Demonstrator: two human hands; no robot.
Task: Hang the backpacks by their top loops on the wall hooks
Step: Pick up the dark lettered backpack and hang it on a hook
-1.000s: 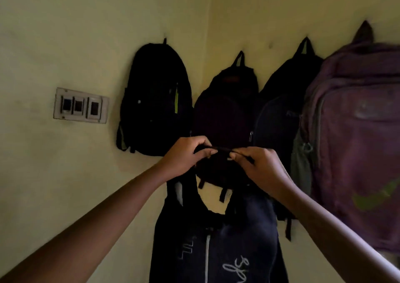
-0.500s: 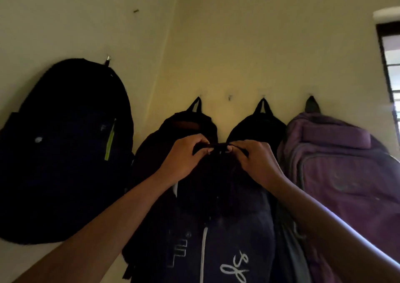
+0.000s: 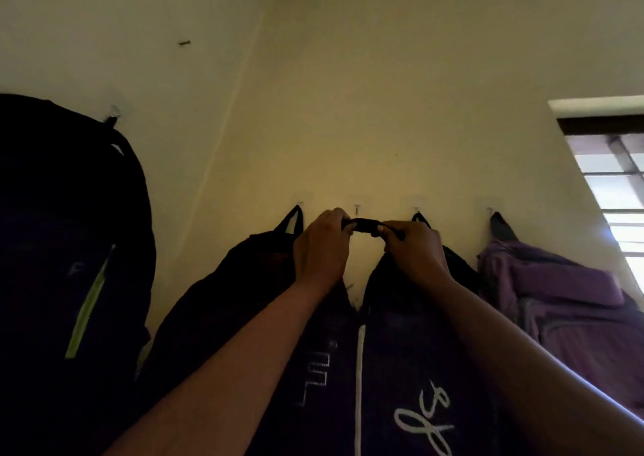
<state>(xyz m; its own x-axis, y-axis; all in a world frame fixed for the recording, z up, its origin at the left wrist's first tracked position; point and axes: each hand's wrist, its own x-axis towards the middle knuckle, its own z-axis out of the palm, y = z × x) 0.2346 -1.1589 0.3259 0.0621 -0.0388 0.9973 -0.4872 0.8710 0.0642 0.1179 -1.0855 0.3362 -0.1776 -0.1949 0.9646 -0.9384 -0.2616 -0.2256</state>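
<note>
Surface and room: two pale yellow walls meet at a corner [image 3: 244,114]. A window [image 3: 616,190] with a dark frame occupies the right edge of the right wall [image 3: 400,89]. A small dark mark [image 3: 184,42] sits high on the left wall.

Hooks: four small hooks run in a row along the right wall. The second hook [image 3: 357,208] is bare; the gap of bare wall beneath it lies between two hung bags.

Hands: the left hand [image 3: 322,248] and the right hand [image 3: 416,250] are both closed in a pinch on the top loop [image 3: 362,225] of a dark backpack [image 3: 376,379] with white lettering and a white zip line. The loop is stretched level between the fingertips, just below the bare hook; whether it touches the hook cannot be told. The bag body hangs below both forearms.

Surroundings: a black backpack [image 3: 237,298] hangs by its loop on the first hook, just left of the left hand. Another black backpack [image 3: 456,267] hangs on the third hook, behind the right hand. A purple backpack [image 3: 564,302] hangs on the fourth hook. On the left wall, a large black backpack with a lime zip [image 3: 69,246] hangs from its own hook [image 3: 113,110], well apart from the hands
</note>
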